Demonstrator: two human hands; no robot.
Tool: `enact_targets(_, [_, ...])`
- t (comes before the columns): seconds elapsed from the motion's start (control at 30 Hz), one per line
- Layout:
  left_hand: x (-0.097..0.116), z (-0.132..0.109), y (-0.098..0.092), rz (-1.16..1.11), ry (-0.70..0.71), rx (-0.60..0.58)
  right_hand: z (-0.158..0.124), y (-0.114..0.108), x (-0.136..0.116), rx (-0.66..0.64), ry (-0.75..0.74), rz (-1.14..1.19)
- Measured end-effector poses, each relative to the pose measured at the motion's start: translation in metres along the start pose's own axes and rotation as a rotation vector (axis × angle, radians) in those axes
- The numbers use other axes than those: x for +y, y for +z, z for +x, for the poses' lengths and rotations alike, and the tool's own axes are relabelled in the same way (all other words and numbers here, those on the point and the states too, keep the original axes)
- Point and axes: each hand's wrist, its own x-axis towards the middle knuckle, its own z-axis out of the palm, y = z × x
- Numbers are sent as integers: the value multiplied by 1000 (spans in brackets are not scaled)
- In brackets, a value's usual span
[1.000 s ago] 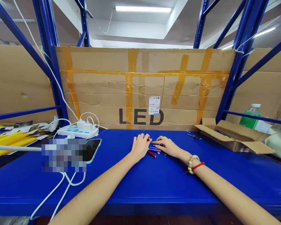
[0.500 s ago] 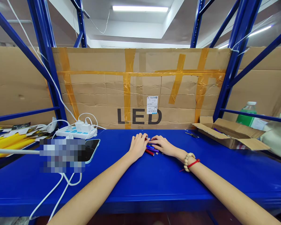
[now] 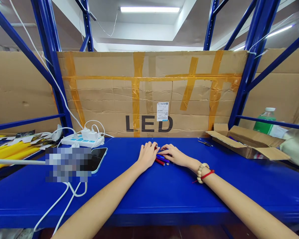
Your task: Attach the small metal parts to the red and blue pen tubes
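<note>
Near the middle of a blue table, a red pen is lying just in front of a blue pen. On their left, the left hand is curling; on their right, the right hand is bending its fingers close. Whether either is gripping, I cannot tell. A stray nudge could be sending the pens rolling, perhaps toward the far-right keys.

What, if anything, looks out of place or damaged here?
The cardboard panel behind the blue tabletop looks creased and is criss-crossed with tape. At the phone's left, a blocky pixelated patch hides whatever lies there.
</note>
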Motion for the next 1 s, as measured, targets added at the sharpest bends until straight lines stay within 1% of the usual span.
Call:
enact_targets(0.17, [-1,1,1,-5,4,1,0,0,1,24,1,2])
enact_targets(0.4, [0,1,2,4,-4,-8,2,-3,1,67,-49,36])
enact_targets(0.83, [-1,2,4,7,23,14,2,-4,-2,93,79,102])
enact_targets(1.0, [-1,2,5,-2,17,13,1,-5,-1,97,101,132])
